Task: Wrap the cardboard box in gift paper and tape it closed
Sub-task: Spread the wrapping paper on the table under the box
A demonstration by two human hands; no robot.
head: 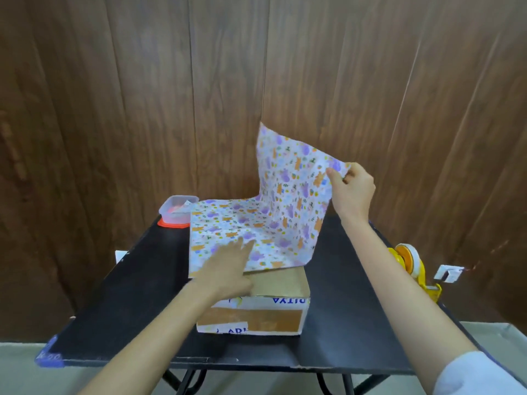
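Box (256,312) on bench (114,295), paper (242,232) laid over its top, near face bare. Flat, released left grip (228,269) presses paper down; right grip (352,189) pinches its raised right edge. Step: positioning sheet; next, probably draw it down snug.

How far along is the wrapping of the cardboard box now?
Done: the gift paper lies over the cardboard box. In hand: the left hand presses it flat; the right hand pinches its raised edge. Left: the box's front is bare and the tape dispenser stands untouched.
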